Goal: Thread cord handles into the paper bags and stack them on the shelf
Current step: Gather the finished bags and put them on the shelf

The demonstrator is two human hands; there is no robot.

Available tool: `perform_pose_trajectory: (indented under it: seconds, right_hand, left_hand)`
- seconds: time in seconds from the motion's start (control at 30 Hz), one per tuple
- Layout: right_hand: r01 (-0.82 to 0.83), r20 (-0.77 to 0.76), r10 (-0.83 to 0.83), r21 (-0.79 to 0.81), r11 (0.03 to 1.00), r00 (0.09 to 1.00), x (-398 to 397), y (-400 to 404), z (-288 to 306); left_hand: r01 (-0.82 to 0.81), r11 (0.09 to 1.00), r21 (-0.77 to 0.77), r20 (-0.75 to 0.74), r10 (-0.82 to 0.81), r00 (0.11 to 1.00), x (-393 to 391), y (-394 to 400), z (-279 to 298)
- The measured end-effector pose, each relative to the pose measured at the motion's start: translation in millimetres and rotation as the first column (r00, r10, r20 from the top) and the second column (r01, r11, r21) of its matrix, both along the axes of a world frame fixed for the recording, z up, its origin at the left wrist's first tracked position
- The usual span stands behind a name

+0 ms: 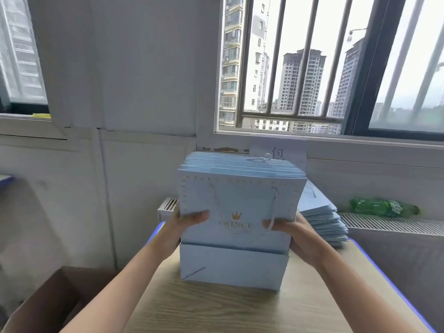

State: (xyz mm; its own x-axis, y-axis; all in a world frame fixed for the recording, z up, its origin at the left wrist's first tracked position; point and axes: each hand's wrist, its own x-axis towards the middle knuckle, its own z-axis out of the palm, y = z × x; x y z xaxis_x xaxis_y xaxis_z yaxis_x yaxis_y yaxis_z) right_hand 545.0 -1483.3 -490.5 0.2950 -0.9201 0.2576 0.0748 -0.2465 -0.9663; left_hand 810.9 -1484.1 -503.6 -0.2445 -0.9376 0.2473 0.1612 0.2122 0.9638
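Observation:
A thick bundle of flat light-blue paper bags (240, 203) stands upright above the wooden table (216, 308). The front bag shows a gold crown, the word PRINCE and a white cord handle (275, 205) hanging down its face. My left hand (187, 222) grips the bundle's left side, thumb across the front. My right hand (295, 234) grips the right side, thumb on the front over the cord. The front bag's folded base (233, 265) hangs below my hands.
Another pile of flat blue bags (322, 219) lies on the table behind my right hand. A green plastic bottle (382, 207) lies on the radiator ledge at right. An open cardboard box (48, 299) sits at lower left. Barred windows fill the wall behind.

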Motion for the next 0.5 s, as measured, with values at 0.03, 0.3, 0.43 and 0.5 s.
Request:
perform_pose_trajectory:
  seconds: [0.03,0.3,0.43,0.5]
  right_hand:
    - [0.01,-0.015,-0.01,-0.002,1.0,1.0,-1.9,-6.9,1.9]
    - [0.004,-0.06,-0.002,0.017,1.0,0.998,-15.5,-52.9,-3.0]
    - [-0.046,-0.123,0.062,0.127,0.991,0.99,-20.4,-54.4,16.5]
    - [-0.057,-0.144,0.088,0.207,0.977,0.986,-20.2,-51.7,28.8]
  left_hand:
    - [0.0,1.0,0.002,-0.008,0.0,1.0,-2.1,-6.7,1.1]
    - [0.0,1.0,-0.013,0.216,0.003,0.976,-0.7,-52.1,10.5]
    - [-0.027,0.996,0.083,0.27,0.004,0.963,11.5,-59.6,38.0]
    - [-0.018,0.991,0.136,0.275,-0.02,0.961,12.2,-59.7,55.3]
